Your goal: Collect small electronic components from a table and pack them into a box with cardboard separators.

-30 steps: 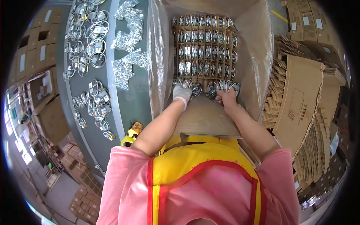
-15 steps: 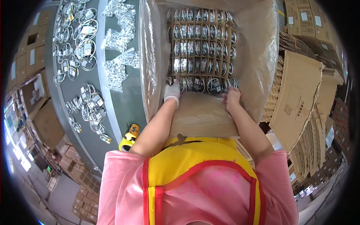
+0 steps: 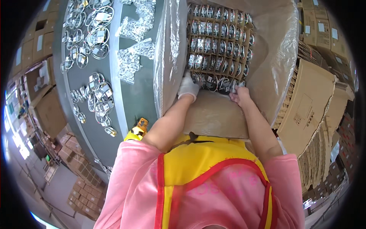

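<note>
A grid of cardboard dividers (image 3: 213, 33) sits inside a large plastic-lined carton (image 3: 217, 124). Coiled-wire parts with small metal bodies (image 3: 204, 28) fill its cells in rows. My left hand (image 3: 188, 88), in a white glove, reaches to the near left corner of the grid; its fingertips are partly lost against the dividers and parts. At the near right corner, my bare right hand (image 3: 241, 95) has its fingers pinched together beside the last coiled parts (image 3: 224, 84). What lies between those fingers is too small to make out.
Left of the carton runs a grey-green conveyor belt (image 3: 139, 89) with loose coiled-wire parts (image 3: 101, 93) and clear bags of small pale pieces (image 3: 129, 63). A yellow tape dispenser (image 3: 139, 128) lies near my left arm. Flattened cardboard (image 3: 305, 99) leans at the right.
The whole view has shifted, so carton and belt appear farther right and slightly higher. My left hand's fingers now point farther up along the grid's left edge; my right hand stays at the near right corner.
</note>
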`<action>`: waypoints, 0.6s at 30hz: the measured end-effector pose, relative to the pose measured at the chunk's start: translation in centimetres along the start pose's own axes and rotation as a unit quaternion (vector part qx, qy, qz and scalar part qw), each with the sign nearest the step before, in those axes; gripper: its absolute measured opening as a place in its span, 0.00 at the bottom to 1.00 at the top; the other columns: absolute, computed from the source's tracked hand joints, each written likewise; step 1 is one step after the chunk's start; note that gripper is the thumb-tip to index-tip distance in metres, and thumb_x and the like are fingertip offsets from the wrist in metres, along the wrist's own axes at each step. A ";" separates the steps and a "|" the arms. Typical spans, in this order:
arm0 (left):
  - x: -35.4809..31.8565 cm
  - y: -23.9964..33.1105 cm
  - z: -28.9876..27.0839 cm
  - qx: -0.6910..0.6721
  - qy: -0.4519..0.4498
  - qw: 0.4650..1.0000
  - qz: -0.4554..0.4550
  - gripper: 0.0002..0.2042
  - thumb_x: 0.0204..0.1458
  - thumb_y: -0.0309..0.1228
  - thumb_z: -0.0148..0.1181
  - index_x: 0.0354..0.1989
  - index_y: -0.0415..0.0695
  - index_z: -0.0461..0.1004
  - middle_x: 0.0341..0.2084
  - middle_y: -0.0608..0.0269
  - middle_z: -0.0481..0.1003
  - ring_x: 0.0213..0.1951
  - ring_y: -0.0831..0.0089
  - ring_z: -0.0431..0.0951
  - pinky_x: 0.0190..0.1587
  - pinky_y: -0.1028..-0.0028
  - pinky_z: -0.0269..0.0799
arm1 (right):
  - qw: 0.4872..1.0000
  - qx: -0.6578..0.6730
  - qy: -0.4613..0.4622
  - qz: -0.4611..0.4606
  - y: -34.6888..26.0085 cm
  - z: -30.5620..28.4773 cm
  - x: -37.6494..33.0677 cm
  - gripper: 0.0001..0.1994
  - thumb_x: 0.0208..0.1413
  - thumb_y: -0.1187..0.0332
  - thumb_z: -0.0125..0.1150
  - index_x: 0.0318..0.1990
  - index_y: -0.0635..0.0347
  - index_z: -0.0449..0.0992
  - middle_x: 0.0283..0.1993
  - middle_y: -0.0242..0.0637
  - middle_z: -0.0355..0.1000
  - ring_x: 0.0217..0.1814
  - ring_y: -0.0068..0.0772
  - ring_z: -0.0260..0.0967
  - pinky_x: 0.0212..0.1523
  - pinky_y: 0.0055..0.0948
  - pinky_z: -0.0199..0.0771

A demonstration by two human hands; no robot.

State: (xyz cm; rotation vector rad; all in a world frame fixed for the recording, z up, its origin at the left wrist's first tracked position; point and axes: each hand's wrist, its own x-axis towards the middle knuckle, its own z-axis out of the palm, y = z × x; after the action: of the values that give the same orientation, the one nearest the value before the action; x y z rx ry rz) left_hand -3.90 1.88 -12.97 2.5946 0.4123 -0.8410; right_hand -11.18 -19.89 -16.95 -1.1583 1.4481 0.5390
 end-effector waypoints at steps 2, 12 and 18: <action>0.3 0.3 -0.3 -0.010 -0.116 0.993 -0.014 0.25 0.42 0.34 0.60 0.49 0.42 0.60 0.45 0.44 0.68 0.48 0.50 0.67 0.50 0.60 0.63 | 0.933 -0.350 0.081 -0.020 -1.3 -1.0 0.3 0.16 0.50 0.68 0.50 0.45 0.64 0.62 0.37 0.47 0.70 0.33 0.40 0.73 0.29 0.39 0.73; -0.8 1.8 -1.5 0.054 -0.067 0.995 0.059 0.14 0.43 0.24 0.51 0.41 0.41 0.65 0.41 0.45 0.69 0.47 0.52 0.69 0.47 0.60 0.66 | 0.770 -0.601 0.078 -0.199 -3.4 2.7 -4.8 0.28 0.47 0.53 0.56 0.50 0.64 0.60 0.52 0.52 0.61 0.46 0.53 0.67 0.46 0.41 0.68; 1.5 -1.5 1.4 -0.023 -0.088 0.994 -0.054 0.16 0.44 0.21 0.46 0.45 0.39 0.65 0.47 0.41 0.66 0.51 0.49 0.65 0.53 0.61 0.59 | 0.758 -0.626 -0.056 -0.173 -3.2 3.6 -3.7 0.27 0.45 0.50 0.57 0.44 0.67 0.69 0.47 0.52 0.67 0.48 0.50 0.66 0.49 0.42 0.65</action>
State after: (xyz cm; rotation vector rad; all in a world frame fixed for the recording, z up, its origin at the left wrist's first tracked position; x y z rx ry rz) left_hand -3.97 2.77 -15.38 2.4483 0.5183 -1.0739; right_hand -7.19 -16.89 -13.52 -2.3086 0.5784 1.3691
